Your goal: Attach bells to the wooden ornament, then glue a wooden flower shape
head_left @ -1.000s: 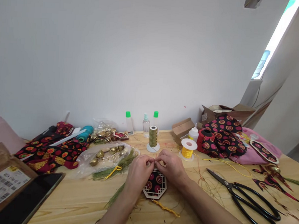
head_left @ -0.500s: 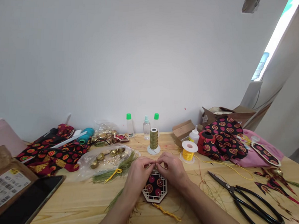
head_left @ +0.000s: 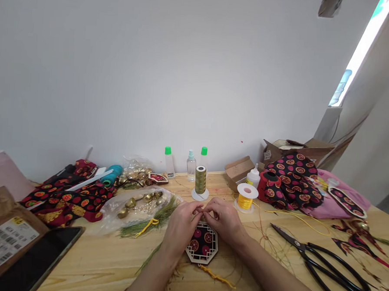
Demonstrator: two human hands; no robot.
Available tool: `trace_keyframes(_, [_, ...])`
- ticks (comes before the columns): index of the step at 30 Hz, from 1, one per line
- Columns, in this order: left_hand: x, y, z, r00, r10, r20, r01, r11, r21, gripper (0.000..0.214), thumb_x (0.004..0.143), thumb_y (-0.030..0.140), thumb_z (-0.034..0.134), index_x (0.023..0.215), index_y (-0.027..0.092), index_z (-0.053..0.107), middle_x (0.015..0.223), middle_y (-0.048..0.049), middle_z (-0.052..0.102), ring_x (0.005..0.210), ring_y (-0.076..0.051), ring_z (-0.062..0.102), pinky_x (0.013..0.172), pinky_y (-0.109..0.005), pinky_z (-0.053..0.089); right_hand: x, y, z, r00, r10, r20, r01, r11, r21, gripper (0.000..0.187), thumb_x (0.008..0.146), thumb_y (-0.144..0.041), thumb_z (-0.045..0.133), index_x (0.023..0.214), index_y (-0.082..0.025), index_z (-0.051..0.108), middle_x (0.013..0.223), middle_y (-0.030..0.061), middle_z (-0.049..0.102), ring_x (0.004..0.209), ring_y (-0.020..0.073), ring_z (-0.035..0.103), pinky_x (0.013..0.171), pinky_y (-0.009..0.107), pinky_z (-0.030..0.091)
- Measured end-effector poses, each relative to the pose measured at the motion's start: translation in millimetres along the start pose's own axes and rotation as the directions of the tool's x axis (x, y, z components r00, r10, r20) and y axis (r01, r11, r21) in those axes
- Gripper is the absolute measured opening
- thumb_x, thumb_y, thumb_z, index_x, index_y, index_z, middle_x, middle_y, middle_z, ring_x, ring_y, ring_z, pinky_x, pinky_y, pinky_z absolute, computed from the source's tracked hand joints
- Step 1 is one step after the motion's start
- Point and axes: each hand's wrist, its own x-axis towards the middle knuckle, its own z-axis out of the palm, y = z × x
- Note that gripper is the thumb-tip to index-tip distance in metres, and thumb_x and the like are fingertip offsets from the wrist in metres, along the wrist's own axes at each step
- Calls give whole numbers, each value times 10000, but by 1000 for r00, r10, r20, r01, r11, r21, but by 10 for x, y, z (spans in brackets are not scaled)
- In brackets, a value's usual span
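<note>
Head view: left hand [head_left: 181, 223], right hand [head_left: 225, 218] meeting at 12 o'clock of octagonal frame [head_left: 202, 243]
Fingers: curling inward; cannot tell grasp
Scissors [head_left: 300, 246]: lying at frame's 3 o'clock

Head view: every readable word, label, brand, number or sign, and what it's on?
No text reads for certain.
White label on the left cardboard box: print and barcodes, too blurred.
Small label on the back-right open box: too small.
Yellow label on the white nozzle bottle: too small.
Dark label on the left green-capped bottle: too small.
</note>
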Motion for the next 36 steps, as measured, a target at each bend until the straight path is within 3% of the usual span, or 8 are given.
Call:
trace_keyframes(10, [28, 8, -24, 998, -49, 45, 50, 998, -31, 281, 667, 183, 495, 925, 200, 608, 723, -13, 653, 749, -182, 575, 741, -301, 411, 22, -6, -64, 997, -44, 59, 51, 993, -108, 125, 723, -168, 526, 718, -204, 646, 702, 13, 597, 629, 115, 543, 540, 198, 375])
trace_keyframes(16, [114, -89, -36, 969, -140, 203, 178, 967, -183, 344, 646, 220, 505, 961, 103, 578, 655, -28, 651, 582, -143, 573, 564, -243, 445, 32, 17, -52, 993, -73, 88, 83, 989, -120, 103, 731, -171, 533, 709, -196, 631, 728, 14, 602, 663, 113, 552, 569, 196, 376])
trace_keyframes(22, [176, -113, -73, 938, -128, 321, 216, 942, -256, 379, 616, 214, 538, 975, 99, 583, 556, 11, 610, 494, -108, 495, 470, -206, 369, 45, -4, -69, 985, -139, 101, 153, 976, -155, 132, 773, -195, 488, 736, -199, 615, 730, 19, 588, 655, 113, 538, 546, 199, 361])
trace_keyframes(26, [177, -90, -37, 927, -113, 359, 229, 925, -302, 382, 600, 210, 567, 972, 126, 592, 562, 16, 608, 481, -99, 470, 464, -203, 345, 61, -6, -105, 982, -146, 122, 162, 979, -128, 142, 783, -196, 472, 749, -192, 610, 759, 34, 593, 702, 133, 545, 582, 219, 385])
trace_keyframes(31, [216, -134, -27, 910, -162, 381, 314, 870, -380, 456, 573, 186, 593, 1014, 81, 541, 571, 3, 623, 532, -118, 525, 551, -235, 408, 56, -11, -160, 997, -71, 18, 71, 997, -16, 109, 758, -158, 492, 760, -197, 593, 766, 31, 581, 725, 141, 531, 586, 230, 399])
trace_keyframes(33, [235, -152, -55, 901, -183, 394, 350, 842, -409, 481, 549, 186, 619, 1008, 69, 534, 567, 3, 626, 529, -119, 535, 566, -245, 419, 43, -37, -173, 996, -88, -5, 88, 996, 22, 89, 745, -172, 509, 771, -202, 589, 781, 31, 571, 746, 145, 523, 602, 239, 402])
trace_keyframes(36, [238, -164, -106, 884, -219, 412, 407, 794, -452, 504, 506, 191, 659, 978, 65, 537, 566, 4, 631, 526, -117, 544, 575, -249, 423, 28, -88, -178, 988, -148, 50, 146, 988, 41, 83, 741, -190, 517, 758, -205, 597, 803, 31, 563, 754, 143, 517, 641, 255, 405])
